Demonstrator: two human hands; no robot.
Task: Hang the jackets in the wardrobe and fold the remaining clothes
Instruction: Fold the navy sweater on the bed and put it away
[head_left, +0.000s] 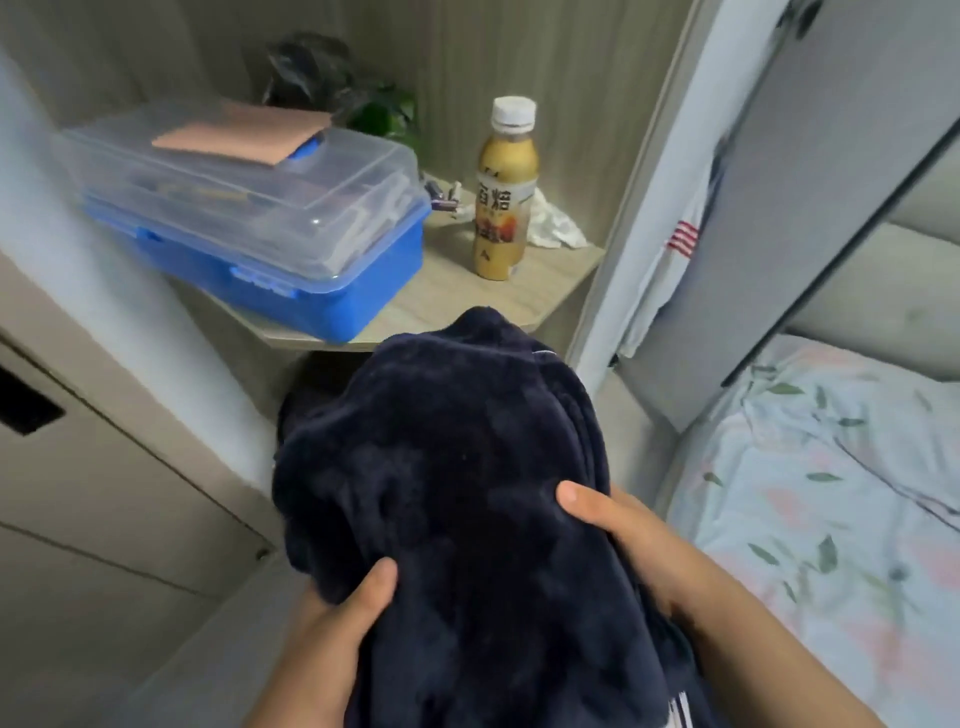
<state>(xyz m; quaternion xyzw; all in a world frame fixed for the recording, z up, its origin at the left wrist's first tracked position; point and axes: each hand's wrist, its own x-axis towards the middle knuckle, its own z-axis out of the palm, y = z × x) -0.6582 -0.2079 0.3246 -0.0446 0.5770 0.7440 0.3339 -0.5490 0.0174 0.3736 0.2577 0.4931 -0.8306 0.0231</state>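
A dark navy fleece garment (457, 467), folded into a thick bundle, fills the lower middle of the head view. My left hand (337, 618) grips its near left side, thumb on top. My right hand (618, 525) holds its right side, thumb pressed on the fabric, fingers hidden underneath. The far end of the bundle reaches just under the edge of a wooden shelf (519, 296). A wardrobe door (769, 218) stands to the right, with a white garment with red stripes (675, 249) showing in the gap beside it.
On the shelf sit a blue box with a clear lid (270, 218), a yellow drink bottle (504, 192), crumpled white paper (558, 226) and a green plant (387, 111). A bed with floral sheets (841, 493) lies at right. Pale cabinet panels (104, 493) stand at left.
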